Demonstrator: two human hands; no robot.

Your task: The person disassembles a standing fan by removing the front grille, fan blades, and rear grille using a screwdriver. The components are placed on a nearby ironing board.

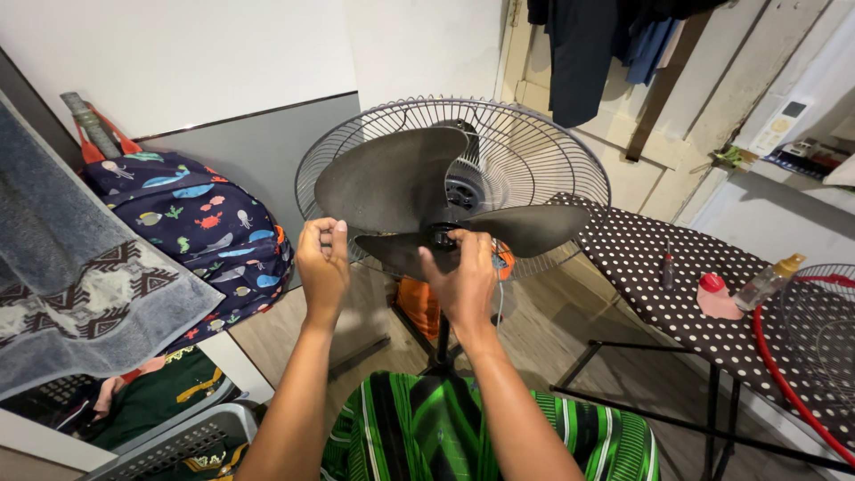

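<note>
Two hands up at the fan here. The right hand [459, 276] sits dead centre of frame, fingers curled in around the dark hub cap [443, 235] in the middle of the grey three-blade propeller [419, 196], thumb and fingertips closed on it. The left hand [322, 263] is at about 9 o'clock from that hub, fingers curled into a loose fist right at the lower edge of the rear wire guard [454, 178]; can't really tell if it's actually pinching a wire or a blade edge or just hovering against it.

The blades are bare up front, only the back half of the grille is behind them. Fan stands on a black pole [443, 343] running down toward 6 o'clock, with something orange [419, 303] behind the pole.

Other stuff around: a navy backpack with sea-creature print [200, 227] at 9 o'clock, grey patterned towel [80, 285] hanging further left. Over at 3 o'clock there's a polka-dot ironing board [663, 285] with a screwdriver [667, 264], a red cap [712, 283] and a small spray bottle [768, 281] on it. Another wire grille with a red rim [784, 374] rests at the board's far right end. Green striped clothing [427, 432] at 6 o'clock.
</note>
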